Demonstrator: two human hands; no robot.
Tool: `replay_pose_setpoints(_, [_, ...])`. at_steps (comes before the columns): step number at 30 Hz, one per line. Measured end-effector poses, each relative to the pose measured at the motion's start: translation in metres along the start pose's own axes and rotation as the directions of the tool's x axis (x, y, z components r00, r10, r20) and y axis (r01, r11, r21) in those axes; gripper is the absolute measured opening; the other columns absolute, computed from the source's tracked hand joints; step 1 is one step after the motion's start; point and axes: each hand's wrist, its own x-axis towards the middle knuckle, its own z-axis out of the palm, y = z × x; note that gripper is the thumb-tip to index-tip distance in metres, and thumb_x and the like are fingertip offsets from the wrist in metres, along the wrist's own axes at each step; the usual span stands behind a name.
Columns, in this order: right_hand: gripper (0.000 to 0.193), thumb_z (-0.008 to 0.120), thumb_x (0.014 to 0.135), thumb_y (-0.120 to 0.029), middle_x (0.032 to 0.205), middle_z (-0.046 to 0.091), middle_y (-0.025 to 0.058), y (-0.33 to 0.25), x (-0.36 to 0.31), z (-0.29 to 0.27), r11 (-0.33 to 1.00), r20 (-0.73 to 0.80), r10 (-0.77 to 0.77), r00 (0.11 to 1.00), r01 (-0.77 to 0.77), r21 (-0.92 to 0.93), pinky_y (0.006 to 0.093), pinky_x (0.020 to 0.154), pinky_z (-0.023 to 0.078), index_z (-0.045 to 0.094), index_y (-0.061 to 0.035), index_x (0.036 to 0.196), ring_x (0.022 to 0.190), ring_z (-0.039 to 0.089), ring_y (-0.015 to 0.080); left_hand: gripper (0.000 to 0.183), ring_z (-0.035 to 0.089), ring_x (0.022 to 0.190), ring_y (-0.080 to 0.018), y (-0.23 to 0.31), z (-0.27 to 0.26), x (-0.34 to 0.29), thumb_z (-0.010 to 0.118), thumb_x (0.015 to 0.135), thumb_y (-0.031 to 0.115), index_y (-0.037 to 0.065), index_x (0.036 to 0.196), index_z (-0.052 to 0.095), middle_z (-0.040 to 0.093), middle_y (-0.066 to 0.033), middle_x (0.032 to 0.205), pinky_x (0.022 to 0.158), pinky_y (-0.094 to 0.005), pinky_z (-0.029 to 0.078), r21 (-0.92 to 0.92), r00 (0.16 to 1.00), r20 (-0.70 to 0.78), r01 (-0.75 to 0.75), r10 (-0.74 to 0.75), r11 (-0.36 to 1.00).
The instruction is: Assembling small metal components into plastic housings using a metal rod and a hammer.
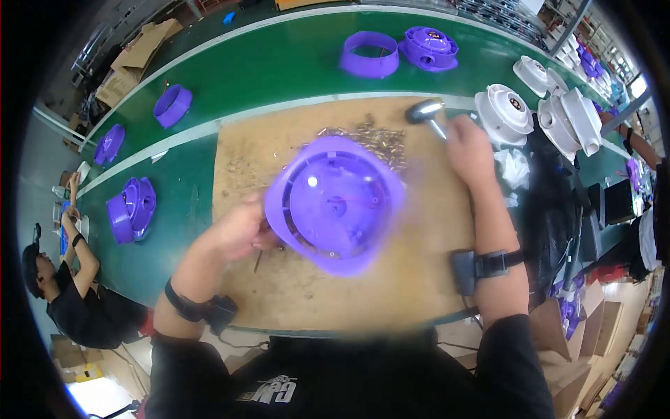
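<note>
My left hand [244, 227] grips the left rim of a purple plastic housing [335, 202], a rounded shell with a recessed round middle and a small central hub. It is held over a tan board [300, 300], and my fingers are partly hidden beneath its edge. At the board's far right corner my right hand [469, 150] is closed around the handle of a hammer [424, 110] with a dark, shiny head. Many small brass-coloured pins [384, 143] lie scattered on the board behind the housing.
Green conveyor belt [265, 70] runs behind, carrying purple rings [370, 56] and a purple housing [430, 49]. White housings [504, 115] and crumpled white plastic [514, 167] sit right. Purple parts [131, 209] stand left, near a co-worker [77, 286].
</note>
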Motion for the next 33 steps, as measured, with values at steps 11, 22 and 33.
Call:
replay_pose_setpoints(11, [0.019, 0.052, 0.087, -0.021, 0.081, 0.066, 0.0195, 0.001, 0.000, -0.001, 0.999, 0.030, 0.040, 0.999, -0.039, -0.016, 0.0461, 0.070, 0.048, 0.062, -0.0044, 0.091, 0.079, 0.063, 0.0382, 0.024, 0.031, 0.053, -0.0041, 0.036, 0.008, -0.021, 0.045, 0.101, 0.029, 0.008, 0.091, 0.052, 0.039, 0.0051, 0.064, 0.050, -0.0202, 0.027, 0.308, 0.758, -0.269, -0.517, 0.594, 0.799])
replay_pose_setpoints(22, [0.020, 0.053, 0.087, -0.021, 0.081, 0.066, 0.0187, -0.001, 0.002, 0.000, 0.998, 0.069, 0.065, 0.996, -0.065, 0.000, 0.0442, 0.070, 0.048, 0.061, -0.0037, 0.092, 0.078, 0.063, 0.0366, 0.025, 0.060, 0.085, -0.0188, 0.041, 0.086, 0.016, 0.045, 0.100, 0.029, 0.005, 0.099, 0.053, 0.059, -0.0070, 0.086, 0.100, -0.0425, 0.044, -0.078, 0.713, 0.142, -0.683, 0.686, 0.726])
replay_pose_setpoints(33, [0.022, 0.054, 0.088, -0.023, 0.077, 0.065, 0.0179, -0.008, 0.001, -0.008, 0.999, 0.036, 0.000, 0.999, 0.001, -0.039, 0.0437, 0.068, 0.048, 0.061, -0.0020, 0.089, 0.075, 0.063, 0.0363, 0.019, 0.060, 0.081, -0.0120, 0.037, 0.092, 0.025, 0.048, 0.099, 0.013, -0.001, 0.094, 0.060, 0.064, -0.0065, 0.084, 0.079, -0.0254, 0.047, 0.504, 0.761, 0.086, -0.590, 0.643, 0.631])
